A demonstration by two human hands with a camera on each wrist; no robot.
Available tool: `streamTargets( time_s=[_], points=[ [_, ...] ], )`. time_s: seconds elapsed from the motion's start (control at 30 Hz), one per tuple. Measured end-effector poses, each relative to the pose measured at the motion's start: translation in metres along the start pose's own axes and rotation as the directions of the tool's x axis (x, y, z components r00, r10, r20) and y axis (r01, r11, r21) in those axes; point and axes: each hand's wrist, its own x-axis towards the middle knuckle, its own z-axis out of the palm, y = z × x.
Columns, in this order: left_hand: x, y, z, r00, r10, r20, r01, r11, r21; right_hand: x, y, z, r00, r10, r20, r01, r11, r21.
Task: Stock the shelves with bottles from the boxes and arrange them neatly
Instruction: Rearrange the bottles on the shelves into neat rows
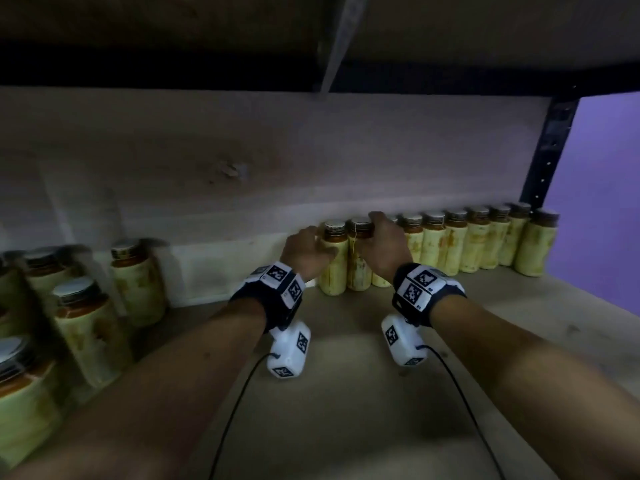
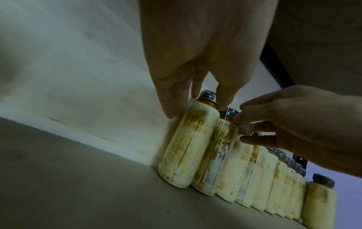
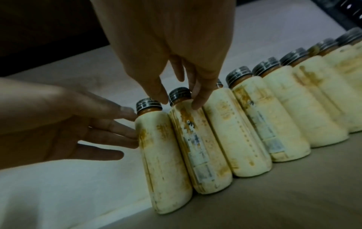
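Note:
A row of yellow-labelled bottles [image 1: 478,244] with dark caps stands along the back wall of the shelf [image 1: 346,393]. My left hand [image 1: 308,251] touches the leftmost bottle [image 1: 333,268]. In the right wrist view its straight fingers [image 3: 125,136] press on that bottle [image 3: 166,162] from the left. My right hand [image 1: 375,237] pinches the second bottle [image 1: 358,271] at its neck. There the thumb and fingers of this hand [image 3: 180,100] close round the cap of the second bottle [image 3: 199,147]. Both bottles stand on the shelf and touch each other.
Several wider jars [image 1: 83,323] with orange contents stand at the shelf's left end. A dark upper shelf board [image 1: 311,36] hangs low overhead. A black upright post [image 1: 550,150] closes the right end, with a purple wall behind it. Bare shelf board lies in front of the row.

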Motion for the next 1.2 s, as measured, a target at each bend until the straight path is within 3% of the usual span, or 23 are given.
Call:
streamTargets(
  time_s=[0.23,0.47,0.63,0.9,1.2],
  points=[
    [0.019,-0.004,0.027,0.996,0.006,-0.089,-0.019,0.988,-0.152,0.012,0.008,0.018,0.998,0.05,0.027,-0.044,0.981,-0.187],
    [0.003,-0.013,0.0,0.997,-0.025,-0.072,0.014,0.989,-0.144,-0.008,-0.01,0.021,0.995,-0.024,0.101,0.024,1.0,0.004],
    [-0.023,-0.041,-0.04,0.988,-0.087,-0.131,0.068,0.988,-0.141,-0.013,-0.048,0.029,0.984,0.009,0.176,-0.027,0.995,0.097],
    [-0.047,-0.089,-0.098,0.906,-0.277,-0.319,0.29,0.957,-0.006,-0.023,-0.106,0.074,0.957,-0.067,0.281,0.039,0.994,0.106],
    [-0.046,-0.116,-0.109,0.851,-0.311,-0.424,0.331,0.943,-0.027,-0.02,-0.122,0.103,0.967,-0.09,0.238,0.075,0.995,0.069]
  ],
)
